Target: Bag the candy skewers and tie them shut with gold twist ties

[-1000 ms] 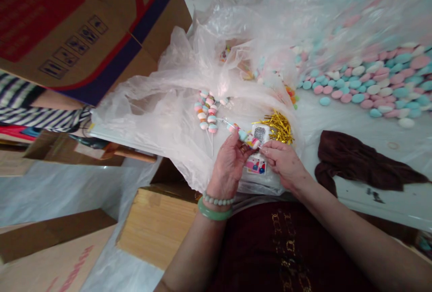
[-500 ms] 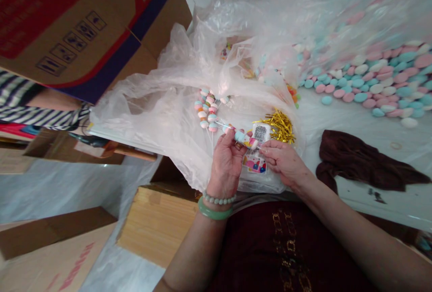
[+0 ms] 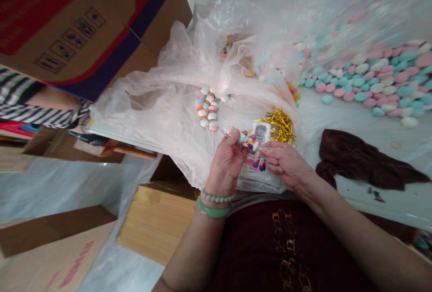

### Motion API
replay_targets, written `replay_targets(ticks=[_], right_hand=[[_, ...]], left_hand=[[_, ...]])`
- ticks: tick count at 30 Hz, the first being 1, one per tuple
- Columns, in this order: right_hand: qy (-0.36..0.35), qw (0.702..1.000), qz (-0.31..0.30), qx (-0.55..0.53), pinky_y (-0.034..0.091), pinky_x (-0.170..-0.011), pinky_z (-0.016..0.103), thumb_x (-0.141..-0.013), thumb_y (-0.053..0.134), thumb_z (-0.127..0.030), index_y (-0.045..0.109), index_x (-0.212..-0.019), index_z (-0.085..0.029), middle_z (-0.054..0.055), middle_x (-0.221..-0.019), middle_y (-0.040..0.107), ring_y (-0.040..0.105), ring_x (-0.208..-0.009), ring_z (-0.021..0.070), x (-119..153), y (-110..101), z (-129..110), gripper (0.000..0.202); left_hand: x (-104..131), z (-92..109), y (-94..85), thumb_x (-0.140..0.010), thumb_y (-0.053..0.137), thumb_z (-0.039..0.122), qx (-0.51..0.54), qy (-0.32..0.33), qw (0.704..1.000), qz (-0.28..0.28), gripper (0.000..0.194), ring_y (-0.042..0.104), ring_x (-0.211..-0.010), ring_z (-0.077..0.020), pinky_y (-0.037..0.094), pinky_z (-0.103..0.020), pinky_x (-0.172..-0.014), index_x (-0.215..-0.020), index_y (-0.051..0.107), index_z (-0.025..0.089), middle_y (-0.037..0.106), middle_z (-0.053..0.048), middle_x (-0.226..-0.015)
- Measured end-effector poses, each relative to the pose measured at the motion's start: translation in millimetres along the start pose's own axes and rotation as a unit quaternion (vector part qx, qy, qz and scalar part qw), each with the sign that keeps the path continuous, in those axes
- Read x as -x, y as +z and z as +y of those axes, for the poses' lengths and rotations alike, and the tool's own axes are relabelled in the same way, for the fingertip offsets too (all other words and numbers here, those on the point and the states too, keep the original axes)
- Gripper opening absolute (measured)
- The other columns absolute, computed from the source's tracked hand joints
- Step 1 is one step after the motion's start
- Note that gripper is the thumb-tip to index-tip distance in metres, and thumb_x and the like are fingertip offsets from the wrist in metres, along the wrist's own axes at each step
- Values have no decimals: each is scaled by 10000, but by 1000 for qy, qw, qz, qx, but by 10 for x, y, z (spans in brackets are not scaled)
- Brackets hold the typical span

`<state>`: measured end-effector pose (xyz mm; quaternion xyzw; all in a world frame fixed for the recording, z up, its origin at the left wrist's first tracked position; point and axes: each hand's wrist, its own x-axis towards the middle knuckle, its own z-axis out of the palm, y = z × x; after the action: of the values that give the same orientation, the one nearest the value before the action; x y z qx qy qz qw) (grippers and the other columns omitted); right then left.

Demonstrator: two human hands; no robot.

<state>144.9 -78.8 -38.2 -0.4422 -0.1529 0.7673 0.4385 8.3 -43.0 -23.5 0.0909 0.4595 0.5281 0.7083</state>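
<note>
The L hand (image 3: pixel 224 161) has its grip closed on a thin stick of pink, blue and white puffy sweets in clear wrap (image 3: pixel 251 144). The R hand (image 3: pixel 286 163) has its grip pinched at the near end of it; can't tell if those tips hold the bare stick or the wrap. So the wrapped stick is b/w both hands, held up over the thin see-thru plastic sheet (image 3: pixel 175 121) on the white flat surface (image 3: pixel 357 197).

Just past it is a white card w/ dark print (image 3: pixel 261 132), next to a messy pile of shiny gold ties (image 3: pixel 281 125). A pink card w/ balloons (image 3: pixel 255 163) is under the hands. More sweets on white sticks (image 3: pixel 212 116) lie near the L hand. Loose round pink, blue & white sweets (image 3: pixel 374 80) are off to the R, past a dark brown cloth (image 3: pixel 361 159).

What could go wrong: if the L grip squeezes too hard, the soft sweets may squash. If the R grip pulls too much, the thin wrap may rip, or slip out b/c it looks slick. A sleeve or arm bump could mix up the gold ties, & a tug on the loose sheet might drag the other sticks too.
</note>
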Motion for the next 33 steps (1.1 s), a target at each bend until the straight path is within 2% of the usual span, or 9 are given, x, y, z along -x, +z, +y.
replay_targets(ticks=[6,9,14,18,26,33], right_hand=[[-4,1000,-8,24,102,-323,154,-632,711,-236,568,-693,-159,-106,-463,343,199,-360,16,-2,-6,40,174],[-5,999,-6,37,95,-325,158,-643,709,-242,568,-687,-161,-107,-459,338,201,-359,17,-9,1,62,169],[-9,998,-1,58,81,-330,165,-637,709,-256,557,-671,-168,-112,-432,320,190,-352,20,-1,34,79,178],[-14,997,-6,77,76,-332,173,-652,693,-289,555,-673,-171,-116,-416,310,185,-342,22,22,66,123,183],[-35,996,3,83,88,-339,182,-670,675,-316,555,-680,-173,-119,-398,309,194,-342,29,57,114,165,187],[-32,996,0,81,80,-342,183,-650,666,-292,570,-685,-176,-113,-401,322,197,-346,32,82,109,142,155]], left_hand=[[-24,7,-12,-825,640,184,29,30,999,17,114,673,-686,-164,548,-294,-687,-782,535,168,633,-12,-702],[-31,12,-16,-839,617,168,40,40,998,18,108,669,-683,-150,548,-292,-725,-780,527,164,612,1,-679],[-35,43,29,-858,572,128,58,44,995,61,111,643,-682,-117,542,-321,-832,-768,519,164,589,10,-676],[-59,63,46,-908,491,145,79,26,994,77,170,588,-628,-90,541,-288,-814,-740,506,163,558,12,-655],[-83,100,32,-917,452,132,97,15,993,71,218,544,-584,-84,520,-281,-801,-705,489,168,514,25,-615],[-60,108,10,-823,593,115,58,89,994,28,142,556,-579,-86,505,-305,-804,-756,489,185,518,50,-625]])
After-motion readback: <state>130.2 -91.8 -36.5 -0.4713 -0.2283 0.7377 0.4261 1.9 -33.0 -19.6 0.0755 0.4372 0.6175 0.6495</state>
